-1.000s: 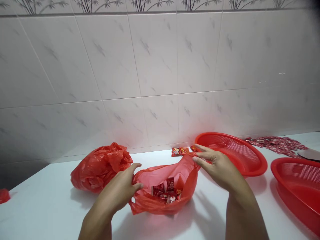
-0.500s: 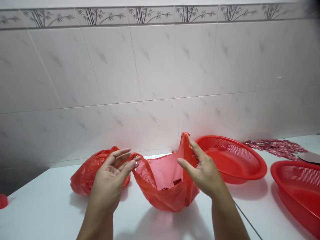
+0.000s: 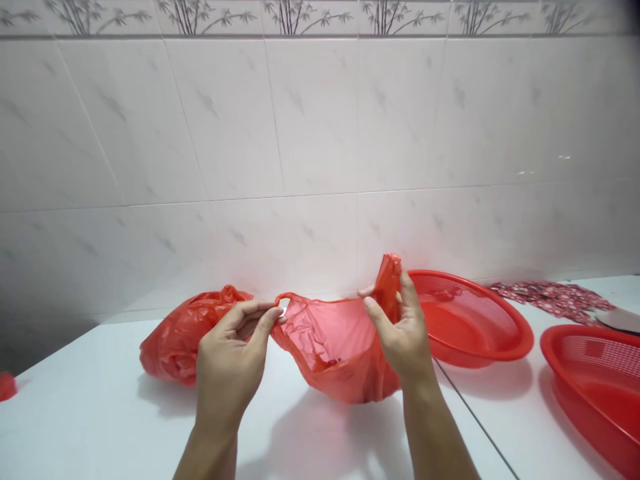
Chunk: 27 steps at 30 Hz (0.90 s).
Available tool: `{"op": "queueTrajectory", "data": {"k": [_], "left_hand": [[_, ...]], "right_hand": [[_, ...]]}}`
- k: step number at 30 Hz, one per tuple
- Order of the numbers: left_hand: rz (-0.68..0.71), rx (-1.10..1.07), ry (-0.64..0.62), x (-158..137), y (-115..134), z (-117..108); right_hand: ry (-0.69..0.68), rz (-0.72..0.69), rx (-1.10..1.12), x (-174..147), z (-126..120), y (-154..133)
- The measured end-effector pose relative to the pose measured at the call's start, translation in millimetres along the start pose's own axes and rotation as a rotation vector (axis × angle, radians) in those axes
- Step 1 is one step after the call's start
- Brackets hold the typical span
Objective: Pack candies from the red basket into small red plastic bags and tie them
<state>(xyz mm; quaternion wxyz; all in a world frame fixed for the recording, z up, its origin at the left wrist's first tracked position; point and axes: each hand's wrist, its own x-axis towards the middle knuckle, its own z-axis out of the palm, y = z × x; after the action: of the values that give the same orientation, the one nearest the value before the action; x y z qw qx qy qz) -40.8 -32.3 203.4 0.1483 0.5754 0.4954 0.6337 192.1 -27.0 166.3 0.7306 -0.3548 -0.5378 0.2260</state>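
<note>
Red bag (image 3: 345, 385), in the head view, is between both grips: the left hand (image 3: 229, 367) pinches one handle (image 3: 290, 296) — the right hand (image 3: 407, 343) curls around the other, bunched upright. Holding it open seems the step in hand; the next move likely calls for steady handles. It looks thin and crinkled.

The left hand (image 3: 231, 367) and right hand (image 3: 405, 340) are bare, with slim fingers (image 3: 409, 293); below the left wrist (image 3: 216, 427), the forearm (image 3: 207, 460) is bare too, gently widening.
</note>
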Motion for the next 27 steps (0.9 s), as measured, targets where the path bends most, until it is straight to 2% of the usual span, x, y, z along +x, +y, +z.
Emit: {"op": "queueTrajectory", "data": {"k": [2, 5, 7, 10, 12, 14, 17, 21, 24, 27], "left_hand": [[0.041, 0.021, 0.005, -3, 2, 1], [0.104, 0.017, -0.019, -7, 2, 3], [0.165, -0.007, -0.081, -11, 4, 7], [0.290, -0.049, -0.215, -22, 13, 13], [0.355, -0.044, -0.296, -30, 20, 16], [0.384, 0.006, -0.357, -36, 25, 17], [0.383, 0.075, -0.414, -40, 27, 14], [0.307, 0.097, -0.488, -38, 28, 8], [0.223, 0.173, -0.573, -34, 30, 6], [0.134, 0.185, -0.645, -29, 30, 5]], "right_hand": [[-0.017, 0.014, 0.026, 0, -1, 2], [-0.139, 0.089, 0.011, -2, -2, -2], [-0.284, 0.162, -0.024, -4, 0, -8], [-0.591, 0.276, -0.039, -10, 9, -18], [-0.768, 0.287, -0.020, -15, 16, -24], [-0.870, 0.248, -0.005, -19, 22, -28], [-0.918, 0.207, 0.001, -20, 22, -31], [-0.927, 0.261, 0.088, -17, 16, -29], [-0.897, 0.308, 0.216, -15, 12, -25], [-0.848, 0.340, 0.213, -13, 7, -22]]}}
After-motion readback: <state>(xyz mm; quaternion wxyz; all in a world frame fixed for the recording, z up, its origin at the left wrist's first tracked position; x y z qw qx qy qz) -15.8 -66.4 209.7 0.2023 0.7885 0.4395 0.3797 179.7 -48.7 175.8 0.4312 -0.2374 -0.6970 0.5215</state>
